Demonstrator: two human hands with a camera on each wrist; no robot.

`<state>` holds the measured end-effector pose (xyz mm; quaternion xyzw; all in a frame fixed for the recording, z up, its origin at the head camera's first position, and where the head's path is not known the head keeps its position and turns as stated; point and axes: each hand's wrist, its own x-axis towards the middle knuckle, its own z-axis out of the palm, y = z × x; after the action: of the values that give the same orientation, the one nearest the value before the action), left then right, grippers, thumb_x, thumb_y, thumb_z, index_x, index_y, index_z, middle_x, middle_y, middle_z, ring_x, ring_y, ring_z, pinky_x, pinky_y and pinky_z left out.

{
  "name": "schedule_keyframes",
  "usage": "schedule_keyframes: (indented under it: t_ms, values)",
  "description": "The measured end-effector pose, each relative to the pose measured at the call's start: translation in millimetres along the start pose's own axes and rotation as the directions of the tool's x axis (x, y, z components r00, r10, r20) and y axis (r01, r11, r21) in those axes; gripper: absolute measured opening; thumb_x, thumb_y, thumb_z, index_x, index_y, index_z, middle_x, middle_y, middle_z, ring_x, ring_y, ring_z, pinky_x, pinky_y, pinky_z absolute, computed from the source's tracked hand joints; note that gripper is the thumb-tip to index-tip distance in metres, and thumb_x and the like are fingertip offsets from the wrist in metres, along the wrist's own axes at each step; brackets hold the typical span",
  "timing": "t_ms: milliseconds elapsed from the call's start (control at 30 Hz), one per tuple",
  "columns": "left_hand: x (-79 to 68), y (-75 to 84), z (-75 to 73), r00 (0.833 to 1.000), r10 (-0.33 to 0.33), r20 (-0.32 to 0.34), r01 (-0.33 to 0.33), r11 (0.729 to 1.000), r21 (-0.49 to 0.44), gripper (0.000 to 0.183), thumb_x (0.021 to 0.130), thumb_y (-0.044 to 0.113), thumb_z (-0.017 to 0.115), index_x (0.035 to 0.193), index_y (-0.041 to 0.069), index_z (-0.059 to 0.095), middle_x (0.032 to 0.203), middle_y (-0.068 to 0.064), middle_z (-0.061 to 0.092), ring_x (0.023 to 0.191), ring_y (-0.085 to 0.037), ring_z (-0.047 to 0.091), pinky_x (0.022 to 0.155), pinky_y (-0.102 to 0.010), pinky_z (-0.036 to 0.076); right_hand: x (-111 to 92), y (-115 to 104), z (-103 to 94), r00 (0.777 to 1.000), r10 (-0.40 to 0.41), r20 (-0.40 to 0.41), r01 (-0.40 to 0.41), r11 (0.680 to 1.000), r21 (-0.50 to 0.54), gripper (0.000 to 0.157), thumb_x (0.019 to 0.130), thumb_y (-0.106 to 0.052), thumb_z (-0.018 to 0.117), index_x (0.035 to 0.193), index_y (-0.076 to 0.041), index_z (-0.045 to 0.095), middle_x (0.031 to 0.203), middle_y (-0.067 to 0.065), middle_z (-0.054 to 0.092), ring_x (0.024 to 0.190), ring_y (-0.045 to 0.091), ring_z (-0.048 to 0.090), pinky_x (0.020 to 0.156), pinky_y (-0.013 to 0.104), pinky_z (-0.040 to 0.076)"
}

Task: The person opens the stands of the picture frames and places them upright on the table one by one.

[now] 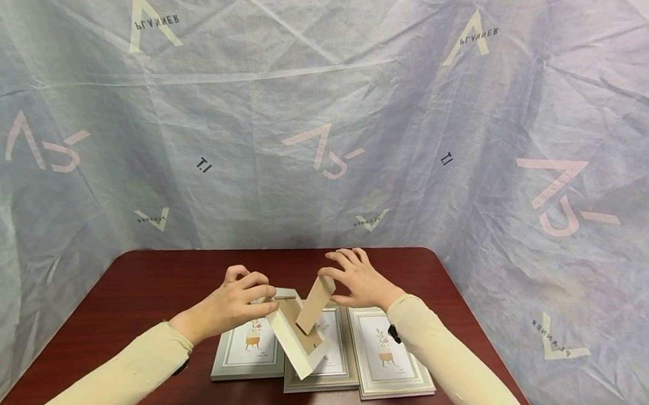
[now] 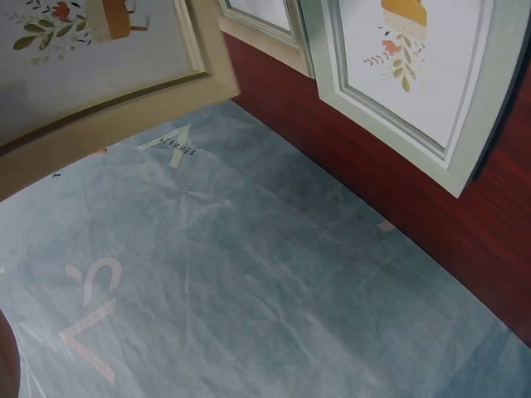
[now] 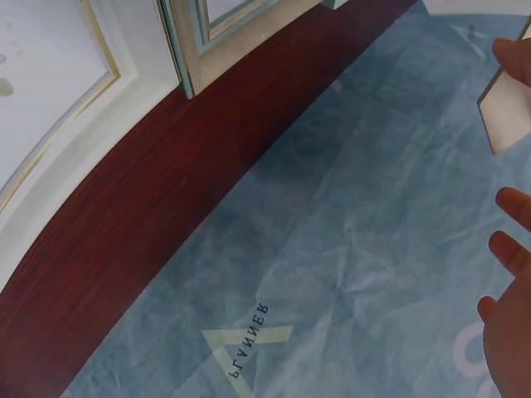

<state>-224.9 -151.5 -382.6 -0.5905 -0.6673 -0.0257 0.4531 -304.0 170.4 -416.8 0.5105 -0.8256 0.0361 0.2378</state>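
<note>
My left hand (image 1: 237, 301) pinches a small picture frame (image 1: 291, 350) by its upper left edge. The frame is raised and tilted, its brown back facing me in the head view; its flower picture shows in the left wrist view, within a tan border (image 2: 217, 87). From that back a flat easel leg (image 1: 316, 305) stands swung out. My right hand (image 1: 361, 282) pinches the leg's upper end between thumb and index finger, the other fingers spread. The right wrist view shows a corner of the leg (image 3: 508, 112) beside the fingers (image 3: 512, 253).
Beneath the hands, three picture frames lie face up in a row: a grey-green one (image 1: 222, 361) at left, a beige one (image 1: 327, 385) in the middle, partly covered by the held frame, and a cream one (image 1: 398, 389) at right. Printed cloth (image 1: 262, 133) surrounds the dark red table (image 1: 152, 285).
</note>
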Motion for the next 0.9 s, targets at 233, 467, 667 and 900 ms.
schedule_keyframes:
  t_ms: [233,467,667,900]
  values:
    - [-2.5,-0.4,1.6,1.0,-0.013,0.017,0.013,1.0,-0.011,0.035,0.109,0.009,0.036,0.098,0.018,0.068,0.097,0.004,0.062,0.092,-0.019,0.055,0.079,-0.048,0.028,-1.5,1.7,-1.8,1.0,0.01,0.003,-0.01,1.0,0.005,0.054,0.081,-0.039,0.077,0.129,-0.023,0.059,0.14,0.013,0.049,0.127,0.033,0.045,0.096,0.054,0.031]
    - [-2.8,0.6,2.8,1.0,0.008,0.0,-0.008,1.0,-0.005,0.026,0.106,0.011,0.044,0.099,0.018,0.068,0.098,0.004,0.063,0.092,-0.019,0.056,0.079,-0.047,0.028,-2.0,-1.1,0.0,0.999,0.029,0.028,-0.03,0.999,0.018,0.055,0.081,-0.039,0.078,0.131,-0.023,0.059,0.14,0.013,0.048,0.128,0.034,0.044,0.098,0.054,0.031]
    - [-3.1,1.8,2.2,1.0,0.015,-0.003,-0.015,1.0,0.001,0.026,0.107,0.012,0.043,0.099,0.018,0.067,0.098,0.004,0.063,0.092,-0.019,0.055,0.079,-0.047,0.028,-0.8,-3.9,1.4,0.999,0.036,0.036,-0.038,0.998,0.045,0.055,0.082,-0.035,0.078,0.131,-0.023,0.058,0.14,0.012,0.049,0.128,0.032,0.043,0.098,0.053,0.031]
    - [-4.3,4.7,2.2,1.0,0.011,0.001,-0.011,1.0,0.009,0.033,0.109,0.012,0.037,0.097,0.018,0.067,0.097,0.005,0.063,0.091,-0.019,0.055,0.079,-0.047,0.029,0.6,-7.9,6.6,0.997,0.049,0.065,-0.051,0.998,0.041,0.056,0.084,-0.039,0.078,0.133,-0.023,0.057,0.139,0.012,0.049,0.129,0.031,0.042,0.1,0.052,0.031]
